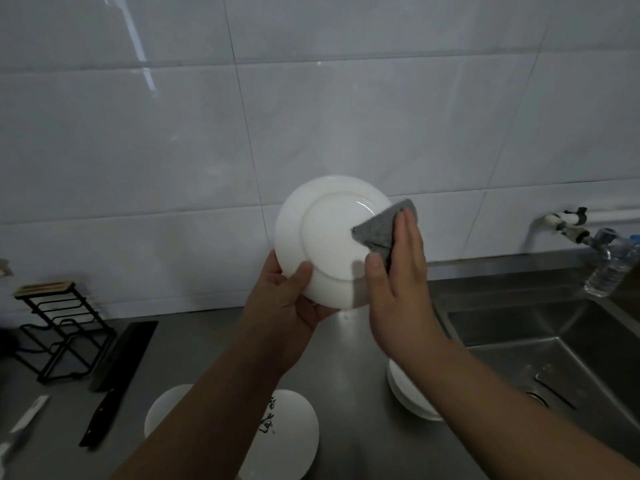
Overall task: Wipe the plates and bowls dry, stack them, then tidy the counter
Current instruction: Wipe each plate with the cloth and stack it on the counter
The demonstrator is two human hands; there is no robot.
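A white plate (325,237) is held up in front of the tiled wall with its underside toward me. My left hand (291,299) grips its lower rim, thumb on the back. My right hand (398,271) presses a folded grey cloth (379,230) against the plate's right side with straight fingers, the thumb tucked under the cloth. On the steel counter below lie white bowls upside down (287,431), one with black writing, and a stack of white dishes (408,396) beside the sink, partly hidden by my right forearm.
A steel sink (540,341) sits at the right with a tap (568,226) and a plastic bottle (613,268) on its rim. At the left stand a black wire rack (59,327), a black cleaver (117,368) and another knife (24,427).
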